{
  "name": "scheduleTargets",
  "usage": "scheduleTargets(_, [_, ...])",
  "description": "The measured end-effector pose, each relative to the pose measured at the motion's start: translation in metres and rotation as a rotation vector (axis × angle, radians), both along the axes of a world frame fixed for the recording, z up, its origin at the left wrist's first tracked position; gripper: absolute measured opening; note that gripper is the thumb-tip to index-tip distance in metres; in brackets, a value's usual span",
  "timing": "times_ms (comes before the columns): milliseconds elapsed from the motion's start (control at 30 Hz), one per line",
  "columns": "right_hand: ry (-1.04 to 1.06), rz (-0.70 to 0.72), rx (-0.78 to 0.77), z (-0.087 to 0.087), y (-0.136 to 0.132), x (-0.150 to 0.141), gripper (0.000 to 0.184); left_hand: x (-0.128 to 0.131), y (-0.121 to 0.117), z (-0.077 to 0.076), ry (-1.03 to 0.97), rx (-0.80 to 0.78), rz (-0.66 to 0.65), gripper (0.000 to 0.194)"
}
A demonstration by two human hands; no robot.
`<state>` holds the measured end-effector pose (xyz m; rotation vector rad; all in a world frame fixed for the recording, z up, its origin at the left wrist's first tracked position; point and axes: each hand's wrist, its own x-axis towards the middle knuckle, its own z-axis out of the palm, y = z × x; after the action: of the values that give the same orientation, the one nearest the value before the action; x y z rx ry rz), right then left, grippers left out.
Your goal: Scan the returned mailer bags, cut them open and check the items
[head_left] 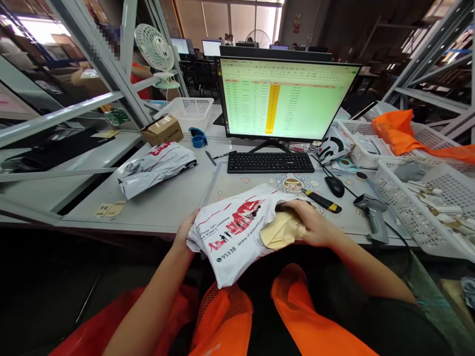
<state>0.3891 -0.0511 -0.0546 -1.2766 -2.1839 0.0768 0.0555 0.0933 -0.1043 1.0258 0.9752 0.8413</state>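
A white plastic courier bag (237, 232) with red and black print is held in front of me, just over the desk's front edge. My left hand (186, 231) grips the bag's left end, its fingers mostly hidden behind the plastic. At the bag's open right end, a crumpled yellow paper package (280, 230) sticks partly out. My right hand (311, 222) is closed around this package at the opening, and its fingertips are partly hidden by the bag. The rest of the package inside the bag is out of sight.
Behind the bag stand a keyboard (270, 162) and a monitor (285, 99). A yellow-black box cutter (322, 201), a mouse (334, 186) and a barcode scanner (373, 217) lie right. Another courier bag (158, 165) and a cardboard box (162, 129) sit left. White baskets (419, 217) line the right side.
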Motion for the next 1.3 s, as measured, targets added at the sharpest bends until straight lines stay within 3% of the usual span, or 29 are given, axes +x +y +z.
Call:
scheduleTargets(67, [-0.017, 0.076, -0.078, -0.007, -0.016, -0.007, 0.077, 0.016, -0.005, 0.000, -0.024, 0.045, -0.070, 0.065])
scheduleTargets(133, [-0.081, 0.074, -0.102, -0.025, -0.026, -0.016, 0.083, 0.029, -0.007, -0.002, -0.020, 0.093, -0.066, 0.073])
scheduleTargets(300, [-0.184, 0.013, 0.138, -0.093, -0.012, -0.024, 0.068, 0.044, 0.002, -0.013, 0.019, 0.121, 0.008, 0.077])
scheduleTargets(400, [-0.188, -0.080, 0.208, -0.115, 0.005, -0.016, 0.057, 0.049, 0.005, -0.017, 0.060, 0.145, 0.011, 0.074])
scheduleTargets(500, [-0.145, -0.156, 0.203, -0.112, 0.019, -0.007, 0.046, 0.050, 0.006, -0.015, 0.031, 0.076, 0.027, 0.064])
scheduleTargets(600, [-0.160, -0.059, 0.071, -0.101, 0.030, -0.003, 0.049, 0.042, 0.010, -0.006, -0.056, -0.065, 0.005, 0.043])
scheduleTargets(700, [-0.276, 0.076, -0.078, -0.096, 0.038, -0.009, 0.056, 0.025, 0.021, 0.007, -0.070, -0.060, -0.020, 0.035])
scheduleTargets(833, [-0.341, 0.203, -0.139, -0.091, 0.044, -0.029, 0.048, 0.001, 0.038, 0.026, 0.222, 0.133, -0.074, 0.042])
scheduleTargets(967, [-0.308, 0.226, -0.232, -0.078, 0.043, -0.042, 0.032, -0.011, 0.053, 0.036, 0.642, 0.488, -0.067, 0.048])
scheduleTargets(1133, [-0.073, 0.218, -0.365, -0.067, 0.047, -0.027, 0.020, -0.014, 0.062, 0.025, 0.772, 0.650, -0.010, 0.048])
scheduleTargets(1300, [0.154, 0.034, -0.065, -0.066, 0.038, -0.010, 0.025, -0.017, 0.065, -0.005, 0.812, 0.723, 0.093, 0.051])
